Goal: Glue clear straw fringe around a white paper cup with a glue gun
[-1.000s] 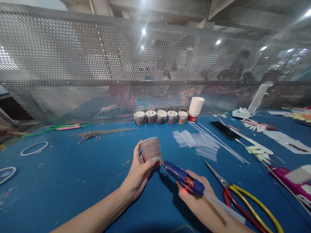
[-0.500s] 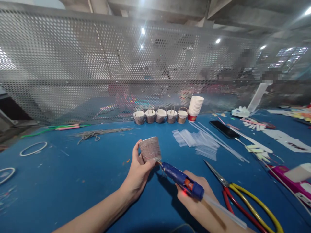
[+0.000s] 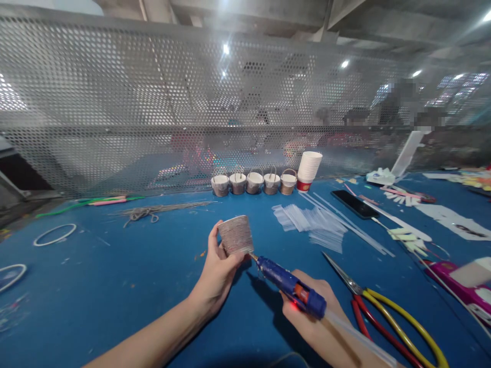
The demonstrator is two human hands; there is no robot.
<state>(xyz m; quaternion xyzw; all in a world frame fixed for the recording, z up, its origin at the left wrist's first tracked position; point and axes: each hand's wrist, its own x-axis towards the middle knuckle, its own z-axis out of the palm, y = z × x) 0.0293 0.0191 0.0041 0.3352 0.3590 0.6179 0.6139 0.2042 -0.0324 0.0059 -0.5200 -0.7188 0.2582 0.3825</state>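
Note:
A small cup wrapped in grey-brown cord is tilted over the middle of the table, with my left hand closed round its left side and lower edge. My right hand grips a dark blue glue gun, whose metal tip touches or nearly touches the cup's lower right edge. A red light glows on the gun, and a clear glue stick sticks out of its rear. The right fingers are partly hidden behind the gun.
Several handled cups and a stack of paper cups line the back by a perforated screen. Clear strips, a phone and scissors lie right; cords and white rings lie left.
My right hand and the glue gun have shifted slightly right and down. The cup in my left hand has moved very slightly left.

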